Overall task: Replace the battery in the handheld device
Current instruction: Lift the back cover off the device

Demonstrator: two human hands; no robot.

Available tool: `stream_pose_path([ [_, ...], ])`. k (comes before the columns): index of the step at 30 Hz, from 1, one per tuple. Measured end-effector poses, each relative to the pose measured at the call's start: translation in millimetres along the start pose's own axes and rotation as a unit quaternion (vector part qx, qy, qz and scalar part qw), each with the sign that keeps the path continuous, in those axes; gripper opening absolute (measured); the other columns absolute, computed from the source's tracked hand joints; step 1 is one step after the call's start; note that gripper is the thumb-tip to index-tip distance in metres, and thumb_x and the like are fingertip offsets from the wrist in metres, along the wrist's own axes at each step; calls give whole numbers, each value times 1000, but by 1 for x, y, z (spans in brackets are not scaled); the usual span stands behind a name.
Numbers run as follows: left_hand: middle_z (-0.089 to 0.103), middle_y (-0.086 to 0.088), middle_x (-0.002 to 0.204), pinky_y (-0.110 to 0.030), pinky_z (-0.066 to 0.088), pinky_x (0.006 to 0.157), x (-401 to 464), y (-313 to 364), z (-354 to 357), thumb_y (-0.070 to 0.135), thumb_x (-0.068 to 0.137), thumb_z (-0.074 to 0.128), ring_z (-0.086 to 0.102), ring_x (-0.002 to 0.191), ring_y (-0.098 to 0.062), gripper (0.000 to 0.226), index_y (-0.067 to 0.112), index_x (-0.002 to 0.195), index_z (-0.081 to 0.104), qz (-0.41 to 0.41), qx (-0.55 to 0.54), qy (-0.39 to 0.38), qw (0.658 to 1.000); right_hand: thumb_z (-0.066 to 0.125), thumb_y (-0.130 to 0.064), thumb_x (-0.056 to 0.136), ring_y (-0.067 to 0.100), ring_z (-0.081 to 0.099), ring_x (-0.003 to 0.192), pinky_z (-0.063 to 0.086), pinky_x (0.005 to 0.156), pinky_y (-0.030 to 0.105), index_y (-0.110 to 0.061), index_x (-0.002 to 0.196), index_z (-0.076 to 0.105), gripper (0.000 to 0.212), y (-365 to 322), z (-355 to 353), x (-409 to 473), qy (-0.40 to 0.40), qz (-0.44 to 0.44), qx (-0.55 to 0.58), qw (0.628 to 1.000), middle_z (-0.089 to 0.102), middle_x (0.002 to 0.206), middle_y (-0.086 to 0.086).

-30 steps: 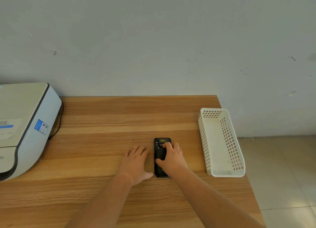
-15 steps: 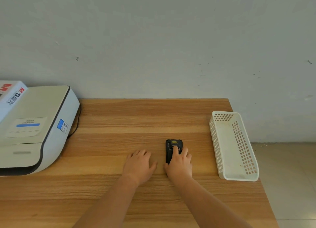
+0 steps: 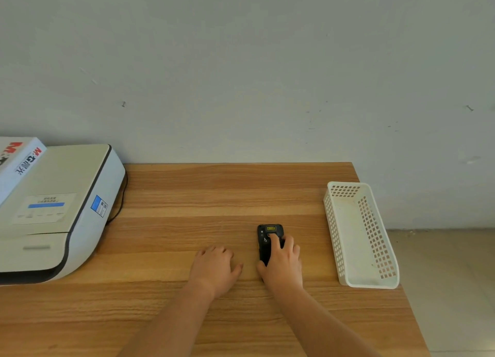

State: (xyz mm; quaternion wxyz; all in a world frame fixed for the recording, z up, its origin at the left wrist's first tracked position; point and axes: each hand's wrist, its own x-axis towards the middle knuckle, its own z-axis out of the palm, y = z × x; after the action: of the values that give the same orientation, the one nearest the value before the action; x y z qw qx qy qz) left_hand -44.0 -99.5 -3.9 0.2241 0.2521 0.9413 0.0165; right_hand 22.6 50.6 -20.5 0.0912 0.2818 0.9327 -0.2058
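Right hand [image 3: 282, 263] on slim black handheld device [image 3: 265, 243], grained wooden table [image 3: 187, 196]

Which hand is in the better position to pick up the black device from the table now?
The right hand: it already lies over the black handheld device, one finger on its upper part. The left hand rests flat on the table beside it, apart.

It looks like an office: a wooden desk [image 3: 214, 196] stands against a plain grey wall [image 3: 241, 75], with a white printer [image 3: 59, 212] at left and a white plastic basket [image 3: 359, 236] at right.
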Motion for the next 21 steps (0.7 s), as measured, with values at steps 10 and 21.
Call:
stream_pose_path([
  [10, 59, 5, 126, -36, 35, 105, 5, 8, -4, 55, 95, 36, 49, 120, -16, 51, 25, 131, 56, -6, -9, -22, 1000, 58, -42, 87, 24, 33, 124, 38, 104, 34, -28, 150, 23, 74, 4, -15, 3, 16, -18, 36, 999, 23, 146, 7],
  [21, 56, 4, 132, -39, 34, 108, 8, 15, -12, 58, 96, 32, 46, 124, -18, 55, 24, 134, 51, -17, -17, -44, 999, 67, -39, 79, 26, 42, 118, 46, 97, 40, -21, 136, 38, 66, 45, -53, 34, -42, 69, 18, 997, 42, 131, 8],
])
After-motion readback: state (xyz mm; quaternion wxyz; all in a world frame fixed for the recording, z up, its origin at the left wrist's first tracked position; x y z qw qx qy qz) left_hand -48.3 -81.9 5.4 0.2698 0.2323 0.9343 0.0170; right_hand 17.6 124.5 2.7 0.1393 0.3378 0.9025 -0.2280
